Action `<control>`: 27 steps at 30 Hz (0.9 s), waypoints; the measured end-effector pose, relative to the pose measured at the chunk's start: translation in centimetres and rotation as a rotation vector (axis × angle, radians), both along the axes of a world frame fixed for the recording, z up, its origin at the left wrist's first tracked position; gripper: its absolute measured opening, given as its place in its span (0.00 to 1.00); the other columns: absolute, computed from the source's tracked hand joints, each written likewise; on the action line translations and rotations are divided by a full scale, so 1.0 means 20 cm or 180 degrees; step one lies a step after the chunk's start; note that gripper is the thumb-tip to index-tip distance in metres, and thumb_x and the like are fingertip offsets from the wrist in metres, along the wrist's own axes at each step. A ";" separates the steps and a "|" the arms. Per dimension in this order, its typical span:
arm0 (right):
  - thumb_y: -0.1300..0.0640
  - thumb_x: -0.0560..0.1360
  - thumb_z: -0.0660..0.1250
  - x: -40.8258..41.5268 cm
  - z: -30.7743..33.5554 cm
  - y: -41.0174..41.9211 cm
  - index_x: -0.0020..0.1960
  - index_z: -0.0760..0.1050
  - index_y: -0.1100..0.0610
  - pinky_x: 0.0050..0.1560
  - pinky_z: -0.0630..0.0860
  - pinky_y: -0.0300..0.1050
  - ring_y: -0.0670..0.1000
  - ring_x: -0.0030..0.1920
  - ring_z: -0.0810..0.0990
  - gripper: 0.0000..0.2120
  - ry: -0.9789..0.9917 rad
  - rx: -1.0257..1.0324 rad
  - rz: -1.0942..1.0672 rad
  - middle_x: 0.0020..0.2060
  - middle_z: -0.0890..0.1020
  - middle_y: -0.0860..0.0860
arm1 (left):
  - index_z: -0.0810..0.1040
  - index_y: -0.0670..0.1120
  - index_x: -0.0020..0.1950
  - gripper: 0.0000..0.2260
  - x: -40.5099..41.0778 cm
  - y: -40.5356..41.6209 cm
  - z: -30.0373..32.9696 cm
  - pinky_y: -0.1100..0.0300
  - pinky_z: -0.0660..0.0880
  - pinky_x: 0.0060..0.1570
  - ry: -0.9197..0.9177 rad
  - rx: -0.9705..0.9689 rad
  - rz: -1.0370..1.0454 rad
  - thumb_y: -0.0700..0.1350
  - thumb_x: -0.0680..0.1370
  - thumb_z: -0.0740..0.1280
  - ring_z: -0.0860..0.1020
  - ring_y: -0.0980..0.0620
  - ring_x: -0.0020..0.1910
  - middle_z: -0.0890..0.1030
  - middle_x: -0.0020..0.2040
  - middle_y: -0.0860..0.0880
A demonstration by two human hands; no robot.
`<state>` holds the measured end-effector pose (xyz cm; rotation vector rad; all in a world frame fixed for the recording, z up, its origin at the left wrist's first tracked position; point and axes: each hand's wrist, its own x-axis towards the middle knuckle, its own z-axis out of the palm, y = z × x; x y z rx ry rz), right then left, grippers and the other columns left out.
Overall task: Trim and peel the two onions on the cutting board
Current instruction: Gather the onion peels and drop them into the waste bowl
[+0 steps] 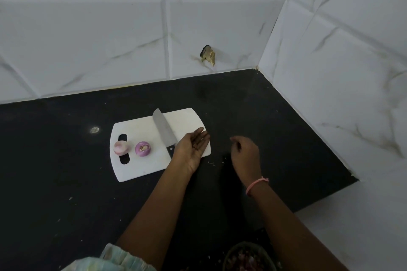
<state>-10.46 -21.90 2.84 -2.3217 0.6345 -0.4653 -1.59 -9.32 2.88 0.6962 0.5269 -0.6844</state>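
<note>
So the white cutting board (141,167) sits on the black counter (55,171), turned a bit so its long axis runs from the near-left toward the far-right. Both onions are at the board's left end, next to the handle slot: the pale onion (120,148) lies right over the slot at the left edge, and the purple onion (143,148) sits just beside it toward the middle, cut face up. They're close but I can't tell if they touch.

The knife (163,130) lies across the board's right half, tip pointing at the far edge, black handle toward the near edge.

The left hand (191,146) hovers palm-up over the board's right end, fingers straight and together, covering part of the knife handle. The right hand (244,152) hangs above the counter, off the board's right edge, fingers loosely curled with nothing visible in them. It wears a pink wristband (256,185).
</note>
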 end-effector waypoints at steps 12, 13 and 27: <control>0.62 0.80 0.58 -0.17 -0.17 0.13 0.71 0.69 0.58 0.71 0.65 0.46 0.53 0.74 0.64 0.20 0.0849 -0.1092 0.1700 0.72 0.70 0.54 | 0.79 0.35 0.51 0.15 0.01 0.00 -0.10 0.51 0.75 0.60 0.0062 0.0145 0.0009 0.39 0.84 0.55 0.79 0.40 0.58 0.81 0.53 0.37; 0.61 0.81 0.56 -0.17 -0.13 0.10 0.72 0.68 0.58 0.71 0.63 0.43 0.52 0.73 0.64 0.19 0.1038 -0.1148 0.1824 0.72 0.69 0.53 | 0.79 0.35 0.52 0.15 0.02 0.00 -0.10 0.51 0.76 0.59 0.0060 0.0140 0.0009 0.39 0.84 0.55 0.79 0.40 0.57 0.81 0.54 0.37; 0.57 0.80 0.60 -0.18 -0.02 0.12 0.65 0.67 0.58 0.54 0.74 0.45 0.53 0.57 0.73 0.14 0.1150 -0.1630 0.1784 0.57 0.76 0.55 | 0.79 0.36 0.52 0.16 0.00 -0.01 -0.11 0.51 0.74 0.65 0.0011 0.0227 0.0038 0.40 0.84 0.53 0.79 0.41 0.57 0.80 0.56 0.37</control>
